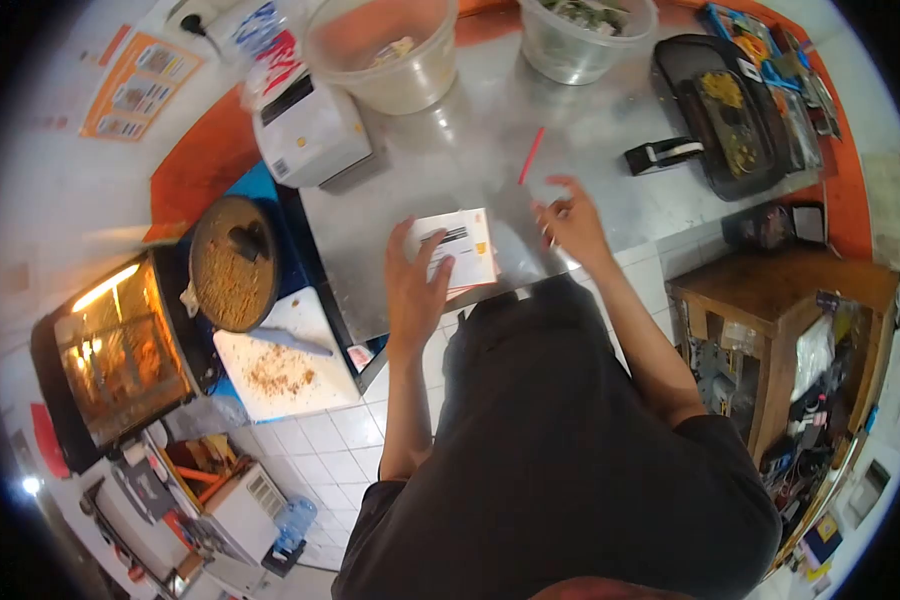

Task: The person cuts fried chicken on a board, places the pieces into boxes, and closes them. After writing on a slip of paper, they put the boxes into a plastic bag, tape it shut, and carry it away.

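My left hand (pixel 417 280) rests on a flat stack of white printed cards (pixel 475 250) at the near edge of the metal table. Its thumb and a finger press on the top face, and another finger lies along the left side. The top card bears dark printed lines and small orange-yellow marks; reddish edges show underneath. To the right, my right hand (pixel 575 225) is over the table with its index finger and thumb apart and the other fingers bent. I make out nothing held in it. Just beyond it lies a thin pinkish-red stick (pixel 532 155).
A white label printer (pixel 310 135), two clear tubs (pixel 410 85) (pixel 575 60), a tape dispenser (pixel 663 155) and a black tray (pixel 685 85) stand on the metal table (pixel 470 130). At left are a food-filled pan (pixel 232 275), a cutting board (pixel 320 385) with a knife (pixel 290 340), and a lit oven (pixel 120 350).
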Tool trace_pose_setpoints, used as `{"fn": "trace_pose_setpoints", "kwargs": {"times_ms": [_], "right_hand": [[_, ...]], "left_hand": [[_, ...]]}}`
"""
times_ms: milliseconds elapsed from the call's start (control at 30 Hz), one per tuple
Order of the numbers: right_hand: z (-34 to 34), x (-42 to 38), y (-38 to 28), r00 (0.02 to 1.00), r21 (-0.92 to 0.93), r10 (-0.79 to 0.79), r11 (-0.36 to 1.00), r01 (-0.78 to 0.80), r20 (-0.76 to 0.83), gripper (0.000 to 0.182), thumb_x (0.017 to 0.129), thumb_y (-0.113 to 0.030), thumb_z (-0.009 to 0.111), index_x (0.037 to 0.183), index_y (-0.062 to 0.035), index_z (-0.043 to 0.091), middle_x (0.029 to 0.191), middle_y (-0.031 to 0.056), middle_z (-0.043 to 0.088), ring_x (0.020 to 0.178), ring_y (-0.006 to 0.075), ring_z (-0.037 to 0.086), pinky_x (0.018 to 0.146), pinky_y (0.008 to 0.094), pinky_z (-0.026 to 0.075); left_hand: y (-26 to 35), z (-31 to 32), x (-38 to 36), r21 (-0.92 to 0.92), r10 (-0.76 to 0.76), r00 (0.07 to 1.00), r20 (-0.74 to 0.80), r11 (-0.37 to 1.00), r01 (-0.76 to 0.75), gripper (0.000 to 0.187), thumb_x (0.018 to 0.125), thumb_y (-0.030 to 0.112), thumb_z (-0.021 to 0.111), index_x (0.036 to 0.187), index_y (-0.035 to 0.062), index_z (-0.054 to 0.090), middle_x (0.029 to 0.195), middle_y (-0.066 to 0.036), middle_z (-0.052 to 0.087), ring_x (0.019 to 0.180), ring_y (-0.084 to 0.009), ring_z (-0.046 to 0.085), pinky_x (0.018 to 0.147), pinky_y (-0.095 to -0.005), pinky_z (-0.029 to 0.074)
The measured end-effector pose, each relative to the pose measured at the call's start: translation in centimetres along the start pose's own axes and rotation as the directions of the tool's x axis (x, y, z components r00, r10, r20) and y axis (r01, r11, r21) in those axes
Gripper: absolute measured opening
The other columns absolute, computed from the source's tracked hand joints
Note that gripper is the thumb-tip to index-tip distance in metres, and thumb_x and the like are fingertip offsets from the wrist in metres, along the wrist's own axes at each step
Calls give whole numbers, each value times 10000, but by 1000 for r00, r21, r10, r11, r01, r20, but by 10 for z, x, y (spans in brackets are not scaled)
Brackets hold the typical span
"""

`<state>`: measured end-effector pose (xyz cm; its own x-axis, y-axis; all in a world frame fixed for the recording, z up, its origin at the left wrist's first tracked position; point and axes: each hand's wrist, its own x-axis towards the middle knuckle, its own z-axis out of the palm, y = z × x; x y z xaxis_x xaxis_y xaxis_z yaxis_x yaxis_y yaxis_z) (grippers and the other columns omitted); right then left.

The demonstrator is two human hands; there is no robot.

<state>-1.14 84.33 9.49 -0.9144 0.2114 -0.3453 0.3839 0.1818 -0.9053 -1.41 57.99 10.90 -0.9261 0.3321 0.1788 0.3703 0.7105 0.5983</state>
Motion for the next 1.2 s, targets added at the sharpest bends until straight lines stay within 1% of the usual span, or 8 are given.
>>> {"fn": "trace_pose_setpoints", "kwargs": {"times_ms": [100, 233, 300, 433, 700, 867, 1033, 1200], "right_hand": [[-56, 69, 100, 749, 323, 132, 939, 114, -649, 567, 799, -164, 744, 1272, -69, 446, 854, 99, 604, 647, 159, 608, 481, 288, 470], [-109, 135, 176, 287, 2, 37, 993, -119, -957, 549, 749, -146, 792, 1207, -63, 501, 925, 113, 607, 725, 146, 600, 475, 282, 467], [-116, 152, 178, 426, 203, 189, 979, -12, -885, 581, 725, -153, 810, 1208, -19, 516, 1086, 152, 569, 806, 281, 595, 728, 338, 512], [-118, 161, 191, 554, 248, 19, 907, 341, -832, 437, 727, -54, 794, 1112, -7, 593, 936, 100, 620, 728, 154, 583, 661, 286, 512], [-181, 101, 163, 946, 323, 68, 946, 40, -317, 375, 810, 36, 644, 1176, -40, 619, 952, 57, 584, 718, 115, 588, 597, 243, 498], [-174, 102, 129, 856, 435, 291, 896, -87, -427, 252, 880, -55, 583, 1112, 40, 602, 1027, 95, 583, 831, 198, 623, 694, 277, 553], [-144, 105, 154, 761, 606, 135, 698, 381, -634, 203, 905, -172, 629, 976, 18, 639, 848, 64, 612, 733, 134, 596, 623, 248, 518], [-109, 92, 162, 696, 329, 82, 916, 229, -714, 265, 900, -236, 667, 936, 27, 651, 767, 25, 615, 676, 105, 574, 596, 229, 474]], "left_hand": [[-1, -2, 2, -24, 6, 1000, 22, 1000, -5, 329, 894, 174, 623, 1212, 98, 595, 1433, -202, 361, 1350, -435, 309, 1096, -496, 296], [0, -1, 2, -111, -34, 998, 56, 993, 40, 335, 906, 172, 604, 1231, 97, 575, 1447, -201, 339, 1351, -429, 312, 1094, -491, 309], [2, -1, 4, -133, -14, 998, 68, 991, 23, 333, 907, 166, 603, 1230, 93, 567, 1446, -197, 334, 1340, -419, 329, 1082, -477, 326], [4, -4, 8, -150, -58, 994, 91, 986, 72, 327, 892, 145, 620, 1210, 83, 572, 1443, -184, 332, 1298, -391, 391, 1043, -451, 373], [7, -5, 11, -149, -81, 990, 112, 984, 98, 348, 869, 126, 648, 1207, 88, 576, 1432, -166, 336, 1279, -356, 415, 1033, -422, 387], [2, -2, 10, -165, -53, 994, 96, 984, 68, 353, 866, 122, 651, 1209, 94, 577, 1426, -163, 339, 1335, -343, 342, 1071, -430, 347], [8, -7, 11, -132, -71, 990, 121, 988, 87, 348, 870, 125, 644, 1209, 90, 575, 1426, -166, 336, 1333, -350, 344, 1072, -432, 348], [5, -4, 9, -130, -62, 991, 118, 989, 77, 350, 872, 130, 640, 1212, 87, 570, 1429, -166, 333, 1336, -351, 342, 1076, -433, 344]]}}
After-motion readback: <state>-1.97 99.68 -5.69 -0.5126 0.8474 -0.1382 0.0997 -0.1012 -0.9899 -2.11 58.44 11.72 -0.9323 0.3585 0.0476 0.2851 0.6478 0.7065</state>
